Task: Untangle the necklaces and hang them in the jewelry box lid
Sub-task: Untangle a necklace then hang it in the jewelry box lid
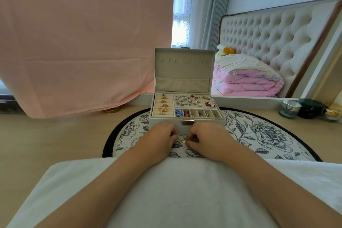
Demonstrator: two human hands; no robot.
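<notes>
A pale grey jewelry box stands open on a round floral mat. Its upright lid shows a row of small hooks with nothing on them and a pocket below. The tray holds rings, earrings and beads. Just in front of the box, my left hand and my right hand meet with fingers curled on a thin gold necklace; a small gold pendant shows between them. The chain itself is mostly hidden by my fingers.
A pink cloth hangs at the left behind the table. Jars stand at the right edge by a mirror that reflects a bed. A white towel covers my lap at the near edge.
</notes>
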